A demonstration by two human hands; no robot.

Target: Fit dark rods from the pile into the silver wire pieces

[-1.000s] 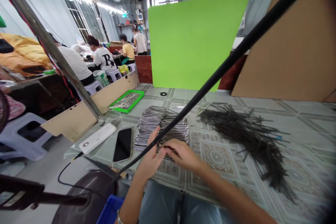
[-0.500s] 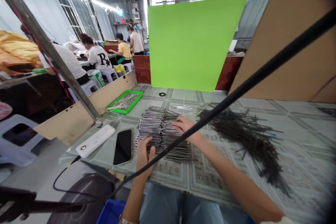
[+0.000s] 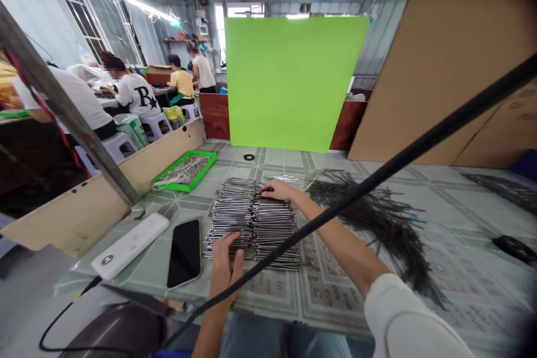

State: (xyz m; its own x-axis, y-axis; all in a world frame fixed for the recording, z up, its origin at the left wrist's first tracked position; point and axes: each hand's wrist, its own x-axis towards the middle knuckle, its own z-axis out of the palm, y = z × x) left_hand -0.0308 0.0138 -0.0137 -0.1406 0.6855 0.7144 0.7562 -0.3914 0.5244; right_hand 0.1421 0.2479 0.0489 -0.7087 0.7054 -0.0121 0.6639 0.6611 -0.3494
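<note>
A long table covered in grey-green patterned vinyl point(image 3: 461, 224) carries everything. At its far edge stands a flat bright-green board point(image 3: 293, 84), and a large brown cardboard sheet point(image 3: 440, 67) leans along the far right corner. A thin black pole point(image 3: 419, 148) crosses the view on a slant from the upper right down towards the near edge. Right of the table's middle sprawls a loose heap of thin dark rods point(image 3: 377, 218). Just beside it on the left, in the middle of the table, lies a neat flat stack of silvery metal rods point(image 3: 251, 218), laid side by side with their lengths running left to right. Towards the far left edge sits a shallow green plastic tray point(image 3: 200, 172) with more thin metal pieces in it. At the near left edge a white oblong power bank point(image 3: 130, 245) lies next to a black smartphone point(image 3: 184, 251), face up, which is just left of the silvery stack. The left hand point(image 3: 224, 263) lies flat and open on the near side of the stack, fingers and thumb stretched out and pressed on the rods, gripping nothing. The right hand point(image 3: 279, 190) reaches to the stack's far side, palm down and open, its fingers resting on the furthest rods. A small black ring point(image 3: 249, 157) lies alone near the far edge, in front of the green board.
</note>
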